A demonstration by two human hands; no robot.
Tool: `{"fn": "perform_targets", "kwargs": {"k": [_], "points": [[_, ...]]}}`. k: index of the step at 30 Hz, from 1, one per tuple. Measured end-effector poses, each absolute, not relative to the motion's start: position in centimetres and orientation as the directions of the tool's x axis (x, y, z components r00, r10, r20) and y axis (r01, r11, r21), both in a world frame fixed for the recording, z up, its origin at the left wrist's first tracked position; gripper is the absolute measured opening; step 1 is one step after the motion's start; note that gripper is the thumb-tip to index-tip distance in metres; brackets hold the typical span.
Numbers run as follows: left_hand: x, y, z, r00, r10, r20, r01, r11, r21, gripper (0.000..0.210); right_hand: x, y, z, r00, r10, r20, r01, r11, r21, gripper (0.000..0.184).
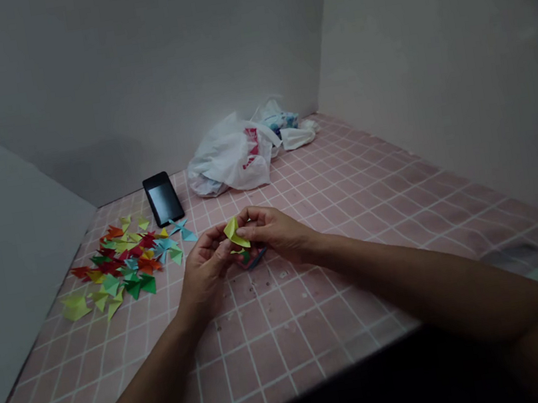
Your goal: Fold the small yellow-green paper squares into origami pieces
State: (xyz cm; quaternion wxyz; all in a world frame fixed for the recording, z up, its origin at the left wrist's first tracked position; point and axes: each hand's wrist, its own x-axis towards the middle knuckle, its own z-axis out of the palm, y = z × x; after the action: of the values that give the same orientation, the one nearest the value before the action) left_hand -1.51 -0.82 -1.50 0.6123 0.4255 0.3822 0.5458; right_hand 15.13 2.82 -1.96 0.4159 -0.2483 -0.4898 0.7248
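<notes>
Between my two hands is a small piece of folded yellow paper [236, 233], held above the middle of the table. The fingers of my left hand [209, 257] pinch its left side. My right hand [273, 231] grips its right side, with the thumb lying on the paper. Just beneath the hands, partly covered by them, lie some small coloured pieces [256, 258], one green and one dark blue; what they are I cannot make out. To the left spreads a pile of small folded paper figures [128, 253] in red, orange, yellow, green and light blue.
A black phone [164, 200] lies behind the paper pile. White plastic bags [236, 156] with red print sit against the back wall, beside a blue patterned packet [279, 119]. Pink tiled cloth [347, 183] covers the table, and walls enclose it at the back and sides.
</notes>
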Motion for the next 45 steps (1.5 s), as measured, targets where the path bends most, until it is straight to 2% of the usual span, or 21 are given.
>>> {"fn": "perform_targets", "kwargs": {"k": [7, 10, 14, 19, 33, 45], "points": [[-1.7, -0.8, -2.0, 0.110, 0.993, -0.030, -0.316, 0.063, 0.947, 0.032, 15.0, 2.5, -1.7, -0.514, 0.854, 0.079, -0.309, -0.098, -0.946, 0.019], [-1.7, -0.8, -1.9, 0.088, 0.996, 0.009, -0.286, 0.016, 0.958, 0.032, 14.9, 2.4, -1.4, -0.490, 0.866, 0.099, -0.279, -0.048, -0.959, 0.019], [-1.8, -0.9, -1.7, 0.066, 0.994, 0.082, -0.203, -0.067, 0.977, 0.035, 14.8, 2.3, -1.3, -0.416, 0.892, 0.177, -0.167, 0.117, -0.979, 0.017], [-2.0, -0.9, -1.8, 0.068, 0.994, 0.082, -0.145, -0.071, 0.987, 0.029, 15.0, 2.4, -1.5, -0.364, 0.893, 0.266, -0.010, 0.282, -0.959, 0.012], [-1.8, -0.9, -2.0, 0.075, 0.992, 0.105, -0.143, -0.093, 0.985, 0.034, 15.2, 2.0, -1.1, -0.347, 0.871, 0.349, 0.196, 0.431, -0.881, 0.006], [-1.5, -1.0, -2.0, 0.070, 0.991, 0.110, -0.156, -0.098, 0.983, 0.032, 15.1, 1.9, -1.4, -0.351, 0.853, 0.387, 0.210, 0.474, -0.855, 0.003]]}}
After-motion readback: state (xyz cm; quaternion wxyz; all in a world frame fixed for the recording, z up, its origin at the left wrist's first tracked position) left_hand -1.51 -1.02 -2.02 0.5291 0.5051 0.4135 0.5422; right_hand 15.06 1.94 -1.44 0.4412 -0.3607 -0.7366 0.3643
